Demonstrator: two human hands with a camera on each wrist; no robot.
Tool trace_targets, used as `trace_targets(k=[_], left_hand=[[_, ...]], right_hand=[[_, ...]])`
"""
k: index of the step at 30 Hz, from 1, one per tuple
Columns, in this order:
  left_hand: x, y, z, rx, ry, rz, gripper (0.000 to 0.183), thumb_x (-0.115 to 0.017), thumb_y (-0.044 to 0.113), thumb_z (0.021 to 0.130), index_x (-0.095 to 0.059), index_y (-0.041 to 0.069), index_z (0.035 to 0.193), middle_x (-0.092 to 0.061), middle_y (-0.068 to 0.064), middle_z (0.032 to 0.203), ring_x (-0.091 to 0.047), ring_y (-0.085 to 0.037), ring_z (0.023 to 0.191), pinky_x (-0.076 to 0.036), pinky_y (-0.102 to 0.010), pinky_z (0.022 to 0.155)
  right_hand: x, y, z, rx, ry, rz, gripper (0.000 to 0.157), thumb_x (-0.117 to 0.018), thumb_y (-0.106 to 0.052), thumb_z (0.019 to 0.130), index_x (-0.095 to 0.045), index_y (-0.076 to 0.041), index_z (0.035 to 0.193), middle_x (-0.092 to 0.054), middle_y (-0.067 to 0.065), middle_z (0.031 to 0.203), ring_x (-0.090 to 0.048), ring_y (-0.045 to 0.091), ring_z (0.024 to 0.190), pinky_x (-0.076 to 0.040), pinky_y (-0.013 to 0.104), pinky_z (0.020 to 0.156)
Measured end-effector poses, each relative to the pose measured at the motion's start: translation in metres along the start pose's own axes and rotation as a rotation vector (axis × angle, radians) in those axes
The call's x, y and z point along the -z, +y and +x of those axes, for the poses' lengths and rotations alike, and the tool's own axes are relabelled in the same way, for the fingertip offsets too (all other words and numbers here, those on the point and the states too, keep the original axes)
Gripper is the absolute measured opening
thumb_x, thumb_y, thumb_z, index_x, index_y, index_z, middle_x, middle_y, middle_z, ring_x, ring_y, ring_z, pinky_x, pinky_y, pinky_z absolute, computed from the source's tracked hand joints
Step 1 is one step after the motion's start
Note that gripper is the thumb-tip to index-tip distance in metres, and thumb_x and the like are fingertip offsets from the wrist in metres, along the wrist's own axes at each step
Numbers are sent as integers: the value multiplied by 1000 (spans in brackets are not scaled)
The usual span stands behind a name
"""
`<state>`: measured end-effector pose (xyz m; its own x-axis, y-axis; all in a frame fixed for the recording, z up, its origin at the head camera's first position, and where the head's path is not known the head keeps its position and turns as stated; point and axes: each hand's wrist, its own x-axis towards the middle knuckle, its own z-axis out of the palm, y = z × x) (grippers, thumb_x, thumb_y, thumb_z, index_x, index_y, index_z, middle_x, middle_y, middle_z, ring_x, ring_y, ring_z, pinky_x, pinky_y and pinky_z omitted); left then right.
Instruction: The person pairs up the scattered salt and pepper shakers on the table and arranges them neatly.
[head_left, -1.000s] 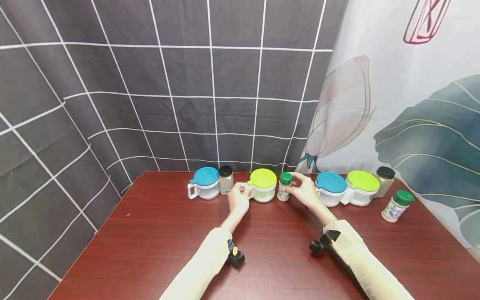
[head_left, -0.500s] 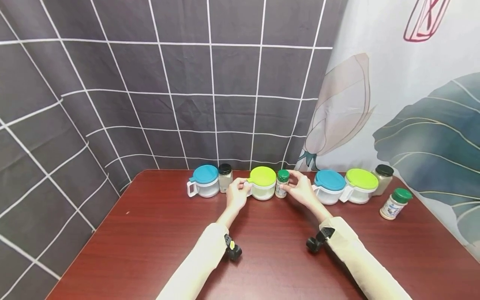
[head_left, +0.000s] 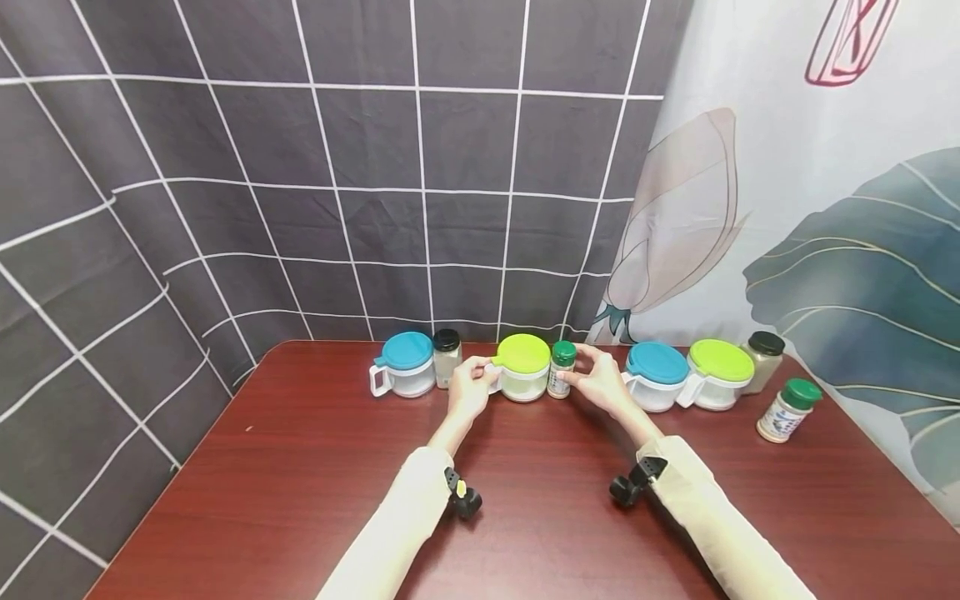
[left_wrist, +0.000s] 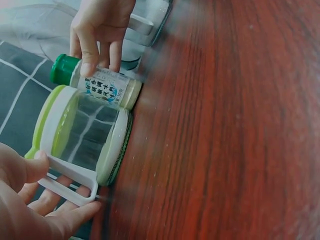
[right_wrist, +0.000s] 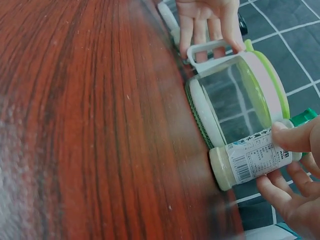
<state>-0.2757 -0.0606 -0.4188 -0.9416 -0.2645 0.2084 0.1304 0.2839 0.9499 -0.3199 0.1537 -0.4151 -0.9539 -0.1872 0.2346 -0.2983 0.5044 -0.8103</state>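
Observation:
My left hand (head_left: 469, 390) holds the white handle of a clear seasoning jar (left_wrist: 85, 130) with a lime-green lid, thumb near the lid and fingers behind the handle. Just right of that jar stands a small seasoning shaker bottle (right_wrist: 250, 161) with a green cap and a printed label. My right hand (head_left: 600, 379) grips the bottle between thumb and fingers from its right side. Bottle and jar stand upright, side by side at the back of the table, the bottle's side right at the jar's wall in both wrist views.
To the left stand a blue-lidded jar (head_left: 408, 367) and a black-capped bottle (head_left: 447, 358). Rightward are another blue-lidded jar (head_left: 657, 377), a lime-lidded jar (head_left: 720, 375), a black-capped bottle (head_left: 763, 362) and a green-capped shaker (head_left: 787, 410). A dark grid-patterned curtain (head_left: 375, 208) hangs behind the table.
My right hand has moved the shaker bottle slightly left, closing the gap to the lime-lidded jar. The left hand has stayed at the jar's handle.

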Motion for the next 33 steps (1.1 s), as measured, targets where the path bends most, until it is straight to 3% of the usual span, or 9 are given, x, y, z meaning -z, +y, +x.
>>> trace_targets(k=[8,14,23,33], left_hand=[[2,0,1,-32,4,-3,20,-67,2,85,-67,-9,103,-70,-26,99,-66,-35,93,-54,-40,82],[1,0,-1,-2,22,-10,22,-66,3,86,-67,-9,104,-69,-26,101,-66,-35,93,-54,-39,82],[-1,4,-9,-16,73,111,23,-66,9,86,-69,-2,106,-72,-21,94,-67,-33,91,-50,-43,81],[-1,2,-5,-9,59,-10,24,-64,3,87,-67,-7,108,-69,-25,102,-66,-35,98,-54,-43,85]], right_hand=[[-1,-2,1,6,6,12,50,-71,-3,82,-54,5,128,-63,27,120,-64,39,109,-52,47,91],[-3,-1,2,-1,-10,43,50,-70,-3,83,-53,6,129,-62,27,121,-63,39,110,-52,45,91],[-4,-1,-4,3,29,8,53,-72,-5,81,-54,1,131,-65,26,119,-65,38,107,-52,47,91],[-6,1,-4,52,56,31,57,-72,2,78,-52,1,132,-64,27,118,-64,39,107,-52,46,90]])
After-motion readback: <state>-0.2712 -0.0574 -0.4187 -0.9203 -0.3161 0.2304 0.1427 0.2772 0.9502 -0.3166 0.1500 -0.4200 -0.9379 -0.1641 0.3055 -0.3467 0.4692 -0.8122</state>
